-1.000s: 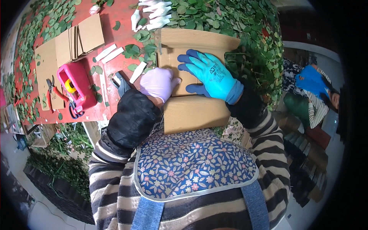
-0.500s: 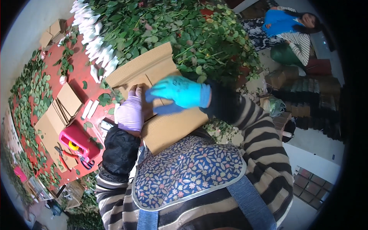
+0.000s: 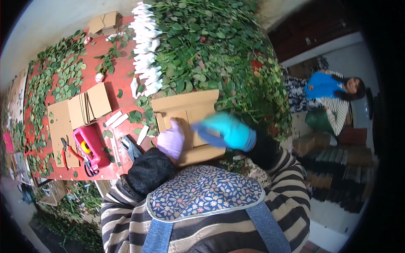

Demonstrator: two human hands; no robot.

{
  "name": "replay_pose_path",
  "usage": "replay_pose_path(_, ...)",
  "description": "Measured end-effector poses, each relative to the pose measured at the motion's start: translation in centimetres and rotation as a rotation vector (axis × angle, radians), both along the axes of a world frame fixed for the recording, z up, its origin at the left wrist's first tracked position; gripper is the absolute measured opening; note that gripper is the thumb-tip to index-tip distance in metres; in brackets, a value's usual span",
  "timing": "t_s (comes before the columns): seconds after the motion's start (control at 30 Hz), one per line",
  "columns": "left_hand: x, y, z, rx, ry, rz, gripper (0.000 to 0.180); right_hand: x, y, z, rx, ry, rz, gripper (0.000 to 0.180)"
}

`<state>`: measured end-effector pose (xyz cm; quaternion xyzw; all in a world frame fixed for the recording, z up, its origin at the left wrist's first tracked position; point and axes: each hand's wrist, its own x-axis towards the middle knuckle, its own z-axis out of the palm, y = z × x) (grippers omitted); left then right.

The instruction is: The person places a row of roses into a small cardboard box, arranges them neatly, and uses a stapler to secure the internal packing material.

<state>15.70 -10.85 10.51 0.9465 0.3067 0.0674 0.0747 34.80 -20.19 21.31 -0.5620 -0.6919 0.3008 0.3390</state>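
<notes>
A folded sheet of brown cardboard (image 3: 185, 103) lies in front of me, its far and near flaps bent up. My left hand (image 3: 171, 141), in a lilac glove with bare fingertips, rests on the cardboard's left part, fingers laid along it. Over the right half hovers my right hand (image 3: 230, 131), in a light-blue glove with dark-blue palm. Motion blurs it, but its fingers look stretched out to the left, with nothing seen in them. Whether it touches the cardboard I cannot tell.
Leafy rose stems (image 3: 202, 50) heap the far side, with a row of white-wrapped bundles (image 3: 145, 55). On the red table (image 3: 122, 55) at left are a pink tape dispenser (image 3: 90, 143), pruning shears (image 3: 66, 147), scissors (image 3: 89, 168) and folded cardboard (image 3: 88, 105). A person (image 3: 325, 90) is at right.
The view has shifted, so the table and person appear lower and further right. My right hand has stayed above the cardboard, moving in a blur; my left hand still rests on it.
</notes>
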Motion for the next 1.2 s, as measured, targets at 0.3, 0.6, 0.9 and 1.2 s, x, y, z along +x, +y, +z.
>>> replay_pose_path(0.3,-1.4,-2.9,2.3,0.166,0.282,-0.017,0.059,11.1,23.2,-0.5,0.147,-0.38,-0.139,0.028)
replay_pose_path(0.6,-3.2,-5.7,4.0,0.24,0.271,0.04,0.063,11.2,29.5,1.2,0.055,-1.278,-0.286,0.025)
replay_pose_path(0.9,-4.0,-5.9,4.5,0.217,0.2,0.036,0.056,11.7,24.0,3.9,0.253,-0.944,-0.28,0.029)
replay_pose_path(1.2,-3.8,-6.3,3.6,0.249,0.186,0.094,0.058,11.9,19.3,9.2,0.631,-0.037,-0.379,0.029)
